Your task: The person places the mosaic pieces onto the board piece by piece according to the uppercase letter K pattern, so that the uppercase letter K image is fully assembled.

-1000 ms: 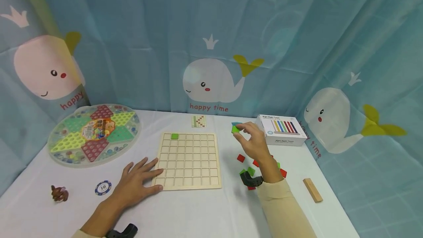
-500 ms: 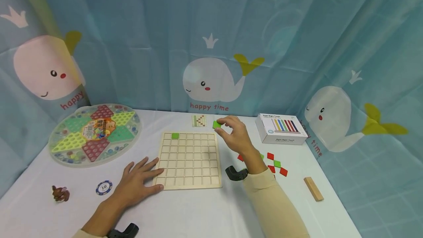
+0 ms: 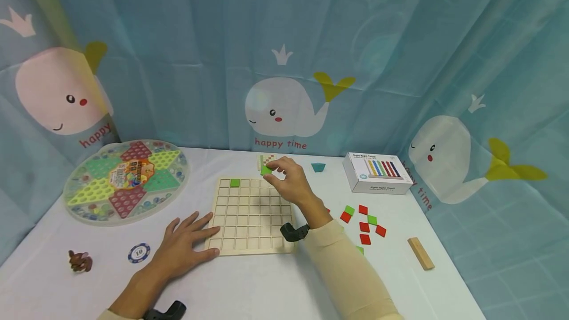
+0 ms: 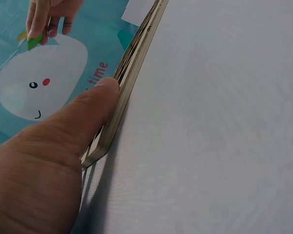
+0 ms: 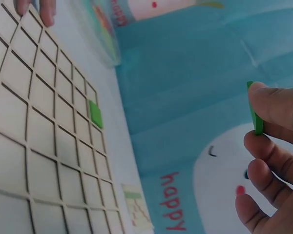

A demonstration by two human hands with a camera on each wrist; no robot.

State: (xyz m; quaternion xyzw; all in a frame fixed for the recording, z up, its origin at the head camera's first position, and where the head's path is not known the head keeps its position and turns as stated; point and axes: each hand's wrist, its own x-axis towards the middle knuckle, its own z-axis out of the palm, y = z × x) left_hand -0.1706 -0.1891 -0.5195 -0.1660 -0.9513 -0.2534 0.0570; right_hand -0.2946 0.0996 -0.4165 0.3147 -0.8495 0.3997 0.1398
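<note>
On the counter (image 3: 249, 285), the left hand (image 3: 188, 243) lies palm down at the grid board's (image 3: 255, 220) near left corner, its fingers spread apart and fairly straight; the thumb rests on the board's edge. Left of the board, a poker chip (image 3: 139, 253) bears the number "10", with a brown animal figurine (image 3: 80, 261) farther out. A wooden block (image 3: 420, 254) lies well to the board's right, and nearer that side are loose red and green tiles (image 3: 364, 227), partly behind the right sleeve (image 3: 348, 270). The right arm reaches forward across the board's right side, and the right hand (image 3: 291, 181) hangs over its far edge, thumb and forefinger clamped on a green square (image 3: 265, 170), its other fingers curled loosely. The square is held up off the board. Another green tile (image 3: 235, 182) sits in the board's farthest row, second cell from the left. Far left of the board is a round game board (image 3: 162, 180), its label too small to read. Beyond the board's far edge are a patterned card (image 3: 261, 159), partly hidden by the held square, a teal piece (image 3: 317, 167) to the right, and farther right a white box (image 3: 378, 189) whose lettering seems to say "Right Right Touch". Behind everything, the whale curtain (image 3: 195, 102) reads "happy time".
</note>
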